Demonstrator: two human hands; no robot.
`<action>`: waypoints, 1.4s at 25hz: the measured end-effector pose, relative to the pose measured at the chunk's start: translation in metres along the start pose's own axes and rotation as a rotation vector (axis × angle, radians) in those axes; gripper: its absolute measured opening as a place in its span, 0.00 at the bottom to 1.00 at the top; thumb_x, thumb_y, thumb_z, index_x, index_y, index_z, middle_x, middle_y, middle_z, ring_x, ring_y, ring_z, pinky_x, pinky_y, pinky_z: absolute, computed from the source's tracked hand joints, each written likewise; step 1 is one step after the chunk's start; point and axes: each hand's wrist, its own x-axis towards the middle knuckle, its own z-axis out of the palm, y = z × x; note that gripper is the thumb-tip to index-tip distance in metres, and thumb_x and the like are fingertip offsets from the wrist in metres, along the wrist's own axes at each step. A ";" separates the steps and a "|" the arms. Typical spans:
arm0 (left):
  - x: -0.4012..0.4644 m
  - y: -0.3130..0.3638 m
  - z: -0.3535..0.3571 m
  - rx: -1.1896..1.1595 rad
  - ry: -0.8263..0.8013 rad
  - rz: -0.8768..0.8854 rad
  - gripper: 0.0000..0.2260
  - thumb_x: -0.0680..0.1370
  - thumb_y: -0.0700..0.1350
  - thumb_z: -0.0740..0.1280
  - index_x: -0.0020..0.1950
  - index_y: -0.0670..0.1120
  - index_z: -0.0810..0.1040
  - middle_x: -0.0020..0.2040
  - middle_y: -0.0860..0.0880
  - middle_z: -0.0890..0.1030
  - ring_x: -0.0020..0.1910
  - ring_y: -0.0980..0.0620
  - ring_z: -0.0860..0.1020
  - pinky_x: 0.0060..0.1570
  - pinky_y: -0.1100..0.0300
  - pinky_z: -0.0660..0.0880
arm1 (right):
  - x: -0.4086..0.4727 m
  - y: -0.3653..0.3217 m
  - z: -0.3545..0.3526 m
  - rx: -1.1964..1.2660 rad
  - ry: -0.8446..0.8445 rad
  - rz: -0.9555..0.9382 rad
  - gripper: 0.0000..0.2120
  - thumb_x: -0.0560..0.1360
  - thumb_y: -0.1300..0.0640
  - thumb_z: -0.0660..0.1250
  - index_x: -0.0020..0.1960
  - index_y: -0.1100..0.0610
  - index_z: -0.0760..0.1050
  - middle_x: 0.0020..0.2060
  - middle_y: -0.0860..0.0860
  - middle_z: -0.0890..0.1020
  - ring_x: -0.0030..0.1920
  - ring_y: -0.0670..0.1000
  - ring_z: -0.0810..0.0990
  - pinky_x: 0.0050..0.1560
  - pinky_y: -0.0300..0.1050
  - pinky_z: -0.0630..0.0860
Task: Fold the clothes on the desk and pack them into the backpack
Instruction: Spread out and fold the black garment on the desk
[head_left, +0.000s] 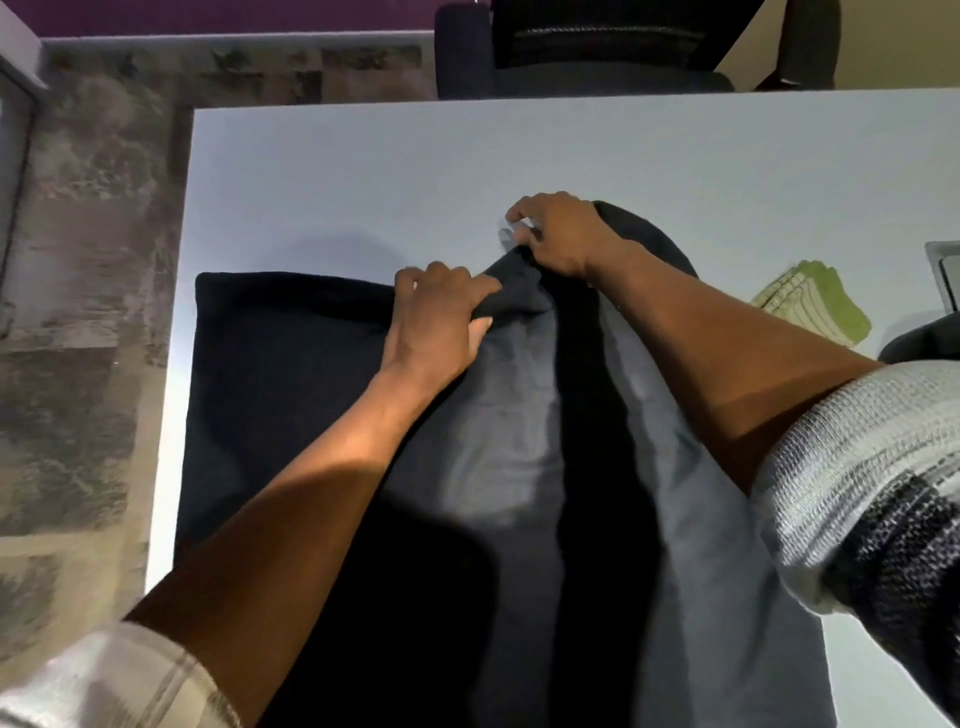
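head view: both hands (436, 317) (558, 234) pinch dark garment's (291, 374) raised middle fold.

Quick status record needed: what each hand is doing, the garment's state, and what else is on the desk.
left hand: pinches a raised fold of the dark garment
right hand: grips the same fold, farther from the person
garment state: spread on the white desk, folding not finished
other cloth: green striped cloth at the desk's right side
backpack: cannot tell
beyond desk: black chair
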 end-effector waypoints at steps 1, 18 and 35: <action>-0.011 0.001 0.000 -0.004 -0.024 0.031 0.13 0.76 0.49 0.70 0.60 0.56 0.78 0.46 0.52 0.80 0.49 0.47 0.76 0.52 0.53 0.62 | -0.001 -0.003 0.002 0.006 -0.036 -0.013 0.14 0.81 0.49 0.60 0.64 0.52 0.76 0.62 0.53 0.80 0.63 0.58 0.75 0.62 0.55 0.71; -0.039 -0.007 0.011 -0.258 -0.345 -0.093 0.08 0.79 0.53 0.67 0.41 0.53 0.77 0.36 0.56 0.80 0.40 0.56 0.77 0.49 0.51 0.76 | -0.029 -0.021 -0.002 -0.183 0.179 0.195 0.14 0.74 0.61 0.63 0.59 0.56 0.77 0.57 0.57 0.79 0.60 0.62 0.72 0.56 0.55 0.70; -0.107 -0.078 0.043 0.082 0.091 -0.122 0.21 0.74 0.56 0.71 0.61 0.45 0.74 0.54 0.45 0.73 0.59 0.43 0.72 0.72 0.39 0.60 | -0.005 -0.073 0.013 -0.291 0.087 -0.134 0.09 0.75 0.61 0.62 0.54 0.59 0.75 0.47 0.58 0.81 0.49 0.62 0.77 0.42 0.49 0.65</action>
